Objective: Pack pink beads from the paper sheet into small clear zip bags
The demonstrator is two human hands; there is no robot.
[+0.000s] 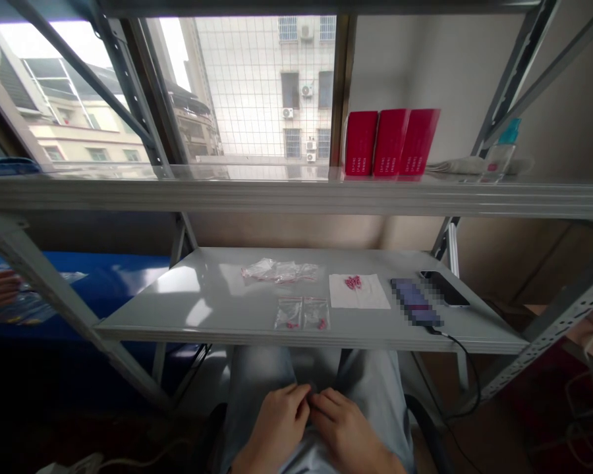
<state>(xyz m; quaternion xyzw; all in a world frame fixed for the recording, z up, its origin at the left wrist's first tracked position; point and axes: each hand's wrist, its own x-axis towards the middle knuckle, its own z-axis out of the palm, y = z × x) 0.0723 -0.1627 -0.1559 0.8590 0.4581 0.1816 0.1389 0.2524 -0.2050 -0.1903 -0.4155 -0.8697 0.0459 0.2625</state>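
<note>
The left hand (275, 431) and right hand (348, 434) touch over the jeans (375, 388), fingers (304, 403) close; maybe they hold something, I can't tell.

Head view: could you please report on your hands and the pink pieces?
Left hand, right hand together over light-blue jeans, grip unclear. Small pink pieces on white paper sheet. Grey metal shelf edge lies between.

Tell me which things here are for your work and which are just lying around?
For the work: left hand, right hand, fingertips together; two small clear bags; pink bits on white paper.
Just lying about: black phone; three red boxes; blue-capped bottle.
</note>
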